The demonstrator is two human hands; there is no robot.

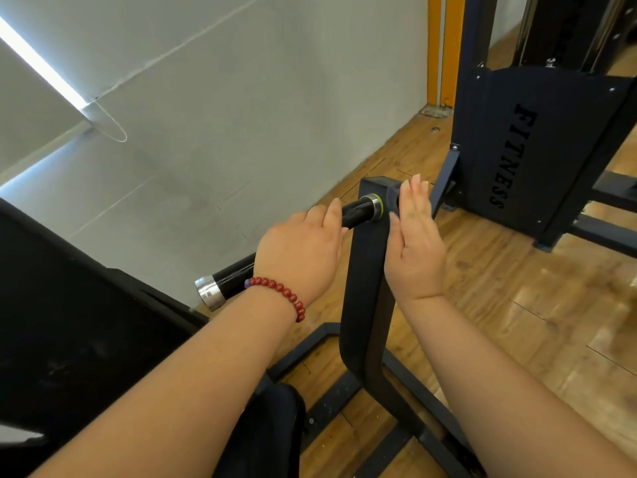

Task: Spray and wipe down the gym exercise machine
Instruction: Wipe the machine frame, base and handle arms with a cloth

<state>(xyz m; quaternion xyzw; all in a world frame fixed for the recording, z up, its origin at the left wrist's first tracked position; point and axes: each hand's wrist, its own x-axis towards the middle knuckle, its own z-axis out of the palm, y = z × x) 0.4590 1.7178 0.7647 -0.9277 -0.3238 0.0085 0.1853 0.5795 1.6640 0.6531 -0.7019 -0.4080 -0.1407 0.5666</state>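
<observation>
Head camera view, looking down past two bare forearms at an exercise machine (358, 343) in a gym. At far left a black pad (69, 322) fills the lower corner, its edges cut off by the frame. Behind it runs a grey wall (241, 98) crossed by a bright light strip (38, 63). Next comes a black handle (358, 212) sticking out sideways, with a chrome end cap (209, 293) at its near end and a green-edged metal collar where it meets the machine. The left hand (300, 250), with a red bead bracelet (282, 292) on the wrist, lies over the middle of this handle. Its fingers (333, 210) curl down round the bar, and their tips are hidden on the far side. Just right of it a dark curved arm (367, 267) of the machine rises from a floor frame (424, 415), and the forearms hide part of that frame. The right hand (417, 239) is held flat against the arm's right edge, fingers straight and close together, holding nothing. The palm faces away, so how firmly it presses cannot be told. Farther right stands a dark cover panel (551, 139) lettered FITNESS, and it is not clear whether this belongs to the same machine. A yellow post (451, 46) stands behind it. A wooden floor (517, 305) lies beneath everything.
</observation>
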